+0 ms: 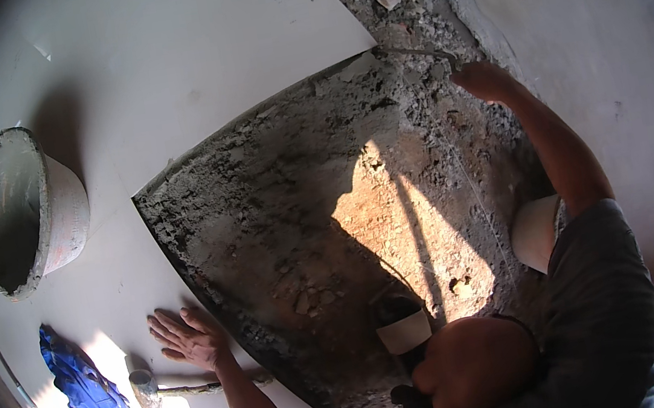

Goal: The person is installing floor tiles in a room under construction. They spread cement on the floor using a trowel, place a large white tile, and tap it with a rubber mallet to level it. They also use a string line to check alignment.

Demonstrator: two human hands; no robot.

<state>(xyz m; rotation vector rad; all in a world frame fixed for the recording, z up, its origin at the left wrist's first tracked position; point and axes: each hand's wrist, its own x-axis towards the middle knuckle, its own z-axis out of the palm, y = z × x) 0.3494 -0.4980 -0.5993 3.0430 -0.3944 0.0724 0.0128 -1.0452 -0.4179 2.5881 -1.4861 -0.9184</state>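
Observation:
My right hand [484, 82] is closed round the handle of a trowel [418, 51]. Its thin metal part reaches left to the corner of a large pale floor tile [230, 39]; the blade's shape is hard to make out. Along that tile's near edge runs a band of rough grey mortar [265, 145]. My left hand [188, 338] lies flat, fingers spread, on another pale tile [125, 264], close to its edge beside the bare ground. Just below that hand, a mallet [145, 390] with a dark handle rests on the tile.
A mortar-caked bucket [68, 208] is at the left, with crumpled blue plastic or cloth [93, 399] nearer me. Sunlit earth [403, 217] fills the middle. A pale bucket [535, 234] stands under my right arm, by the wall [623, 111]. A thin string [472, 180] crosses the dirt.

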